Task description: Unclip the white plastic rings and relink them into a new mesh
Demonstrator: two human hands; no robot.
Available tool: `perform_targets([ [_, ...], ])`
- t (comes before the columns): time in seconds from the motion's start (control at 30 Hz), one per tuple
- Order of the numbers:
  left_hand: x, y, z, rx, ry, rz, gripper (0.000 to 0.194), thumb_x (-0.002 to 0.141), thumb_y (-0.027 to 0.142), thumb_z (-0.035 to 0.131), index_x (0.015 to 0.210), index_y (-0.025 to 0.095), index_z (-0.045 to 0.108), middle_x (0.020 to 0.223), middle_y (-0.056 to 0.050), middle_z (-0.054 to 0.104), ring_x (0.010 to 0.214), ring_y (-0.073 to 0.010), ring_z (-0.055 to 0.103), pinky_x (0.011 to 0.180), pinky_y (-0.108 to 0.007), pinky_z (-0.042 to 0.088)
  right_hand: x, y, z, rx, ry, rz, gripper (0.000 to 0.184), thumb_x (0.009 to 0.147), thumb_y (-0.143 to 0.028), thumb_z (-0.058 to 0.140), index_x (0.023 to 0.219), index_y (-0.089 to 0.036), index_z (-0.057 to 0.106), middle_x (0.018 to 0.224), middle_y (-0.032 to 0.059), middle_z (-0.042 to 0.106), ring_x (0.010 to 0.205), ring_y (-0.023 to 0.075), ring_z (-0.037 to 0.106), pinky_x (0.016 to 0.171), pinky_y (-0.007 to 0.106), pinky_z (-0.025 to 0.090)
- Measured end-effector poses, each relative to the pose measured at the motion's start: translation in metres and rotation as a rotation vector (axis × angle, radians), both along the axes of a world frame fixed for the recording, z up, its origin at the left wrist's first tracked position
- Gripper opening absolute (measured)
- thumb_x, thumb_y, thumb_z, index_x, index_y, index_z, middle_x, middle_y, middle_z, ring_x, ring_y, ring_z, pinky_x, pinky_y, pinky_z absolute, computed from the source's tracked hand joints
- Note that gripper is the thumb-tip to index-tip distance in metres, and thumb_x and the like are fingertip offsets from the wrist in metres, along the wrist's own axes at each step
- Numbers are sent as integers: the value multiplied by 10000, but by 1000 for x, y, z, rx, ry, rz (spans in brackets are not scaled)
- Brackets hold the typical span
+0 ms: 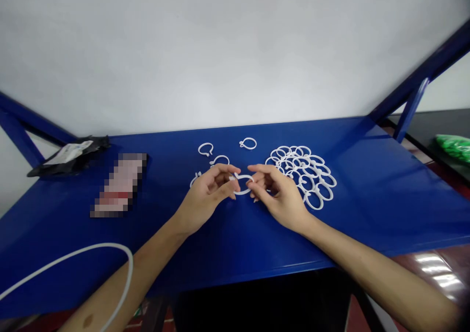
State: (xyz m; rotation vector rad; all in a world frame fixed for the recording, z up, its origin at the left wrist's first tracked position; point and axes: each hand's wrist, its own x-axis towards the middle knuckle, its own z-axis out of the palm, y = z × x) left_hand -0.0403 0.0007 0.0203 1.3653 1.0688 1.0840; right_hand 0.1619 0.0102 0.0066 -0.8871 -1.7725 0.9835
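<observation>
A white plastic ring (244,192) is held between my two hands over the middle of the blue table. My left hand (207,195) pinches its left end, where the small clasp ends lie. My right hand (277,195) grips the ring's right side between thumb and fingers. Beyond the left hand lie loose rings, among them an open ring (205,149) with its ends apart and another ring (221,160) partly hidden by the fingers. Farther back is a single ring (249,143). To the right of my right hand, a pile of rings (316,200) spreads out, overlapping.
The blue table (257,244) meets a pale wall at the back. At the left are a black plastic package (69,153) and a pixelated flat object (119,185). A white cable (91,246) loops over my left forearm. Blue frame bars (411,109) rise at both sides.
</observation>
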Motion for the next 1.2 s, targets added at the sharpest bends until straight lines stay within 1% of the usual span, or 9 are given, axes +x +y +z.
perform_targets([
  [0.1,1,2,-3,-35,-46,65,266,868,403,742,1044,209,700,850,-36,725,708,-133,642,663,-263,537,0,1,-1,28,-7,-20,283,966,-272,611,1244,-223,611,905,26,699,714,122,677,646,268,574],
  [0.23,5,3,-8,16,25,160,210,830,384,784,969,228,767,919,-48,772,778,-161,689,673,-274,550,-1,-1,0,51,-79,-19,231,968,-281,605,1178,-197,655,854,28,719,697,126,671,647,271,563],
  [0.33,6,3,-12,85,72,157,195,819,380,794,972,259,800,976,-47,786,846,-192,712,747,-322,579,-1,-2,1,-2,-83,9,168,972,-322,617,1042,-189,691,774,11,711,635,118,657,619,265,547],
  [0.43,5,0,-15,174,118,144,165,823,383,797,959,292,812,925,-25,782,817,-186,709,765,-337,586,1,-2,3,-6,-65,54,167,974,-321,618,918,-184,695,730,1,686,598,110,645,584,250,529],
  [0.67,8,-6,-12,405,208,124,63,878,325,759,915,312,808,821,-2,760,767,-168,672,750,-345,583,6,-6,4,175,-142,72,146,1011,-234,539,967,-200,675,819,20,704,639,113,642,598,246,528],
  [0.87,10,-3,-8,606,304,78,79,911,266,721,851,261,772,787,10,752,745,-152,654,723,-317,547,11,-2,7,418,-368,124,250,1055,-259,453,993,-171,678,848,61,696,726,143,645,662,273,533],
  [0.97,7,1,-4,654,442,104,88,917,311,714,962,247,755,882,-4,762,823,-168,659,793,-338,539,16,9,14,461,-460,34,262,1052,-288,464,1032,-170,698,942,90,713,817,172,666,703,298,535],
  [1.07,1,8,-4,725,628,172,168,968,294,631,1091,236,729,937,-20,755,888,-190,637,858,-370,527,28,26,19,476,-544,-198,243,1031,-301,506,986,-185,715,977,97,712,835,194,670,712,325,520],
  [1.2,-10,18,-13,803,836,228,165,977,237,574,1014,213,732,956,-41,740,929,-220,600,908,-413,513,45,45,16,422,-605,-397,152,971,-296,594,962,-188,700,850,62,719,701,185,631,643,332,473],
])
